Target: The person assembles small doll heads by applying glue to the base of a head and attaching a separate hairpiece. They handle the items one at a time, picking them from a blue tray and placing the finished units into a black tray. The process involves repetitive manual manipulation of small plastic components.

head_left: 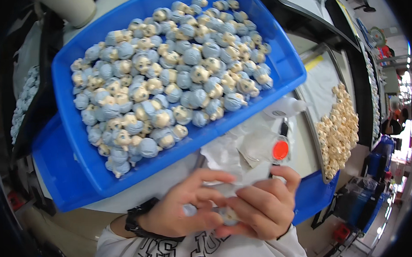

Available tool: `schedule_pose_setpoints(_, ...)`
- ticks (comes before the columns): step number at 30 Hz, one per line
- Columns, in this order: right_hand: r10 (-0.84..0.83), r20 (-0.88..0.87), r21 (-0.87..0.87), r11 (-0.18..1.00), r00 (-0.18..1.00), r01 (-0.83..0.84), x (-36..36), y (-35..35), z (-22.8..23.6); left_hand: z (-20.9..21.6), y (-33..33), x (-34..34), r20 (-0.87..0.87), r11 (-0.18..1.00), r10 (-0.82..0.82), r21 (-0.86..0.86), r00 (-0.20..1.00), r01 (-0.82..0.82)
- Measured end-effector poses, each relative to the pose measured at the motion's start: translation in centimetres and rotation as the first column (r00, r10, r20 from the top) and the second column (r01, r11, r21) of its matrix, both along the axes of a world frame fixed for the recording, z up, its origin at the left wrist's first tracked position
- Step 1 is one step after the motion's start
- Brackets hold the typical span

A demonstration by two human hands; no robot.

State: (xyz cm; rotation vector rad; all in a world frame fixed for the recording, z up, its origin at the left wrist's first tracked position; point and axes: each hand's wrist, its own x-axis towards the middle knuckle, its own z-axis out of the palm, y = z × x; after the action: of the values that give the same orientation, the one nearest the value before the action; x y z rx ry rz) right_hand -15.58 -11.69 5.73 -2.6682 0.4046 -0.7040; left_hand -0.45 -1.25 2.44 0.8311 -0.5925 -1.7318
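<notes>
My left hand (184,206), a black watch on its wrist, and my right hand (266,202) meet in front of my chest. Between the right fingers and thumb is a small pale doll head (229,215), partly covered and blurred. Left thumb and fingers are pinched beside it; a small pale bluish piece (189,209) shows in the gap of that hand, its kind unclear. Beyond the hands stands a blue tub (243,119) heaped with doll heads (193,54) that have light-blue hair and cream faces.
Just past my right hand are a clear container with orange-red contents (280,149), a black pen-like tool (284,126) and a white bottle (286,106). Farther right, a metal-rimmed tray (319,136) bears cream pieces (339,131). Another blue tub (54,169) sits under the big one.
</notes>
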Motion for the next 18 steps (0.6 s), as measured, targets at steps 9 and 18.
schedule_pose_setpoints(9, 0.041, 0.101, -0.086, 0.996, 0.994, -0.032, -0.5, 0.3, -0.2, -0.9, -0.3, 0.7, 0.185, 0.968, -0.097, -0.211, 0.978, 0.136)
schedule_pose_setpoints(18, 0.082, 0.245, 0.073, 0.992, 0.966, -0.103, -2.9, -1.3, -1.2, -1.7, 1.1, 0.9, -0.370, 0.938, 0.165, -0.227, 0.914, -0.261)
